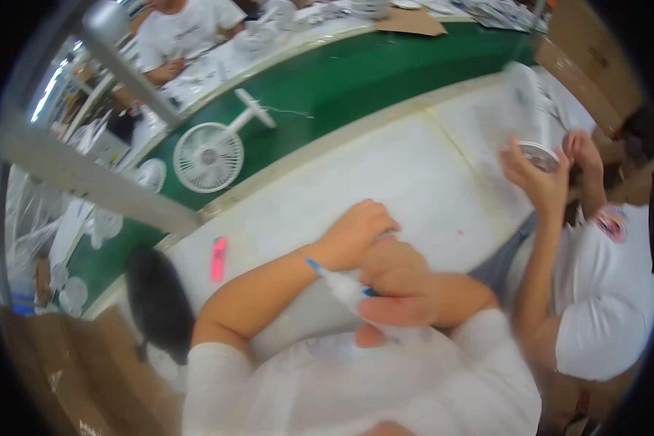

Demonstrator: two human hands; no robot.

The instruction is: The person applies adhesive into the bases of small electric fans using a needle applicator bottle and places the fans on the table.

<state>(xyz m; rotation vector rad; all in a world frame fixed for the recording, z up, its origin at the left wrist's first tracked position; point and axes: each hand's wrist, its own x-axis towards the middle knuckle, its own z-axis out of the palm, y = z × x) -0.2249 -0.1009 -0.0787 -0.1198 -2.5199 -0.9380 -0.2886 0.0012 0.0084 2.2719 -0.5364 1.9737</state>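
blue-tipped white tube in right hand

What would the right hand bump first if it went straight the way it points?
Probably the left hand, around its wrist; the right hand seems aimed there, but depth is unclear.
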